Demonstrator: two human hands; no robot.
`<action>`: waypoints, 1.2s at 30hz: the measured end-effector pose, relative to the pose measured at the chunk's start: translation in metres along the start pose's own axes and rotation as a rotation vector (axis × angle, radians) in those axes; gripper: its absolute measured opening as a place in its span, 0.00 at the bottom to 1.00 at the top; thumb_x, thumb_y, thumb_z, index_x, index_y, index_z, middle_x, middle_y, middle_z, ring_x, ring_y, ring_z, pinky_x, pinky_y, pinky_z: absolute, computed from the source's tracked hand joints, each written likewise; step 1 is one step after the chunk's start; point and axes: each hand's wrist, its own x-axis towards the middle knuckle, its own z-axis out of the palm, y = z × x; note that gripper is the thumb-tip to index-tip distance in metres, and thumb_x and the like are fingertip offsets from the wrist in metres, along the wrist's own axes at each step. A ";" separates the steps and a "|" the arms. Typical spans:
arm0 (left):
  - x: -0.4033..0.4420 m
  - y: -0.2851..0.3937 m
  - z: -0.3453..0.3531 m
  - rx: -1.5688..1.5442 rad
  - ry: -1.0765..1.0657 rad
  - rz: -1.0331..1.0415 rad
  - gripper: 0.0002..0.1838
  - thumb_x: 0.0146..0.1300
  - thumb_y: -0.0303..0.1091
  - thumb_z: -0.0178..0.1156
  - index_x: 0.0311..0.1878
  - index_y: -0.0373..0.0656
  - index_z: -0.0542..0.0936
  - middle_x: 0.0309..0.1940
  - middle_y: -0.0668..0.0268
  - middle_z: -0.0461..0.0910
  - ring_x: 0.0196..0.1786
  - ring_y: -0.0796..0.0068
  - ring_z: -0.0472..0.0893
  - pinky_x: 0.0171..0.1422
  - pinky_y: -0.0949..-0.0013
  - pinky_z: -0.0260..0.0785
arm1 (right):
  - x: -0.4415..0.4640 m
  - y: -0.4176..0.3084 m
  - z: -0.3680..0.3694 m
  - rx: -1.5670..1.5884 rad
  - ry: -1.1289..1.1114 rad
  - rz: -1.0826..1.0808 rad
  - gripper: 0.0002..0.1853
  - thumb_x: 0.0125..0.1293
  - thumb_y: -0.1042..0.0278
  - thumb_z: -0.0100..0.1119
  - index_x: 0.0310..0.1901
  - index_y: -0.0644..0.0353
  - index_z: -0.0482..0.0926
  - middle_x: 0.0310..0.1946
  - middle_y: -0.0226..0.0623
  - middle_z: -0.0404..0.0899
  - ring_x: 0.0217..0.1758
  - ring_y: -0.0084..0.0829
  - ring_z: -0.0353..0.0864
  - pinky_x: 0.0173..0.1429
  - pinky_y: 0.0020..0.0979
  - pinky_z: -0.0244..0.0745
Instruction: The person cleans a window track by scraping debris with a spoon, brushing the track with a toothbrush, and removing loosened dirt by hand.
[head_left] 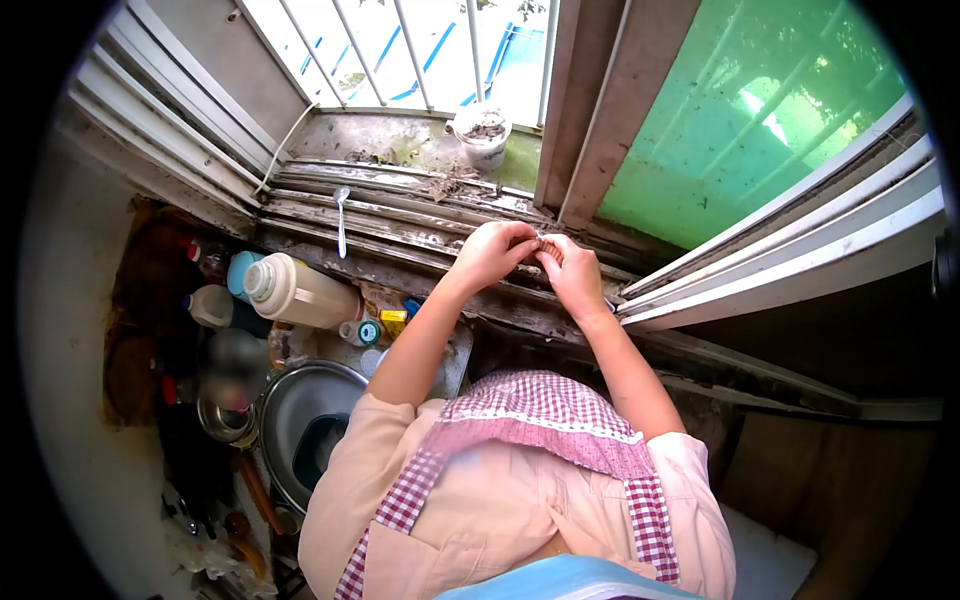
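Both hands meet over the dirty window track, fingertips almost touching. My left hand (493, 256) is closed in a pinch, with the fingers curled inward. Facing it, my right hand (573, 275) is closed in a similar pinch. Something small and brownish shows between the fingertips, too small to name. Beneath and behind the hands run the grimy rails of the window track (400, 215). A spoon (342, 222) lies across the rails to the left. Beyond the hands, a whitish plastic cup (484, 148) with dark debris in it stands on the outer sill.
White bars (405, 50) close off the window opening. A green-tinted pane (740, 120) stands at the right. On the cluttered left counter are a cream thermos (300, 292), a metal basin (283, 420), a yellow box (393, 322) and several bottles and jars.
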 end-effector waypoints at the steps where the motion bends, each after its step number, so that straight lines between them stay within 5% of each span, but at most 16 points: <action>1: 0.001 0.001 -0.002 0.074 -0.003 0.029 0.07 0.58 0.30 0.58 0.37 0.36 0.79 0.26 0.61 0.80 0.28 0.76 0.78 0.35 0.72 0.69 | 0.000 -0.001 -0.001 0.010 -0.023 0.024 0.09 0.56 0.69 0.59 0.40 0.59 0.78 0.31 0.46 0.80 0.36 0.46 0.79 0.40 0.39 0.74; 7: -0.003 0.013 -0.007 0.365 0.000 0.191 0.07 0.58 0.33 0.55 0.34 0.39 0.76 0.28 0.57 0.77 0.35 0.55 0.77 0.39 0.60 0.69 | 0.005 -0.003 -0.007 -0.191 -0.024 -0.193 0.07 0.56 0.67 0.58 0.34 0.59 0.80 0.31 0.43 0.80 0.33 0.47 0.78 0.37 0.41 0.73; 9: -0.003 0.009 -0.005 0.305 0.037 0.299 0.07 0.59 0.32 0.54 0.35 0.39 0.75 0.29 0.57 0.77 0.34 0.55 0.77 0.38 0.61 0.69 | 0.006 -0.008 -0.010 -0.234 0.002 -0.262 0.06 0.55 0.66 0.58 0.31 0.59 0.80 0.28 0.40 0.79 0.32 0.44 0.77 0.35 0.40 0.72; 15: -0.020 0.018 -0.015 0.125 -0.008 0.125 0.06 0.60 0.30 0.53 0.35 0.38 0.75 0.27 0.58 0.77 0.32 0.61 0.78 0.37 0.65 0.69 | 0.006 -0.019 -0.012 -0.443 -0.048 -0.504 0.06 0.54 0.68 0.57 0.32 0.56 0.80 0.24 0.34 0.77 0.30 0.35 0.75 0.32 0.35 0.73; 16: -0.022 0.012 -0.014 0.041 0.007 0.111 0.05 0.62 0.29 0.53 0.35 0.37 0.74 0.26 0.61 0.77 0.29 0.71 0.78 0.35 0.70 0.69 | 0.007 -0.019 -0.012 -0.477 -0.066 -0.546 0.06 0.54 0.68 0.56 0.34 0.56 0.79 0.24 0.33 0.77 0.30 0.33 0.76 0.31 0.33 0.73; 20: -0.027 -0.001 -0.008 -0.271 0.151 -0.052 0.06 0.64 0.28 0.52 0.33 0.35 0.74 0.25 0.69 0.75 0.29 0.84 0.73 0.33 0.77 0.66 | 0.010 -0.024 0.001 -0.449 0.004 -0.592 0.07 0.53 0.69 0.60 0.35 0.56 0.80 0.25 0.35 0.78 0.27 0.35 0.76 0.30 0.33 0.73; 26: -0.025 -0.031 -0.019 -0.295 0.421 -0.089 0.06 0.61 0.28 0.54 0.32 0.35 0.75 0.23 0.68 0.74 0.28 0.82 0.71 0.35 0.75 0.66 | 0.015 -0.033 0.014 -0.339 0.129 -0.684 0.07 0.53 0.71 0.62 0.36 0.58 0.81 0.27 0.37 0.80 0.26 0.33 0.77 0.30 0.30 0.72; 28: -0.030 -0.038 -0.036 -0.181 0.565 -0.099 0.06 0.61 0.28 0.55 0.31 0.36 0.75 0.24 0.69 0.74 0.29 0.80 0.72 0.35 0.74 0.66 | 0.014 -0.037 0.011 -0.217 0.204 -0.551 0.06 0.54 0.70 0.62 0.34 0.59 0.81 0.24 0.37 0.78 0.25 0.36 0.76 0.30 0.31 0.72; 31: -0.038 -0.054 -0.065 -0.461 0.699 -0.166 0.06 0.61 0.29 0.55 0.32 0.36 0.77 0.23 0.70 0.75 0.28 0.83 0.72 0.36 0.76 0.66 | 0.016 -0.037 -0.001 -0.069 0.244 -0.307 0.04 0.56 0.72 0.62 0.32 0.61 0.81 0.21 0.39 0.76 0.23 0.35 0.76 0.29 0.30 0.69; 36: -0.021 -0.041 -0.030 -0.239 0.431 -0.159 0.08 0.60 0.31 0.57 0.32 0.35 0.78 0.25 0.66 0.78 0.29 0.79 0.74 0.36 0.73 0.68 | 0.012 -0.025 -0.005 0.319 0.245 0.011 0.04 0.62 0.76 0.56 0.37 0.66 0.78 0.27 0.35 0.77 0.24 0.22 0.77 0.29 0.23 0.71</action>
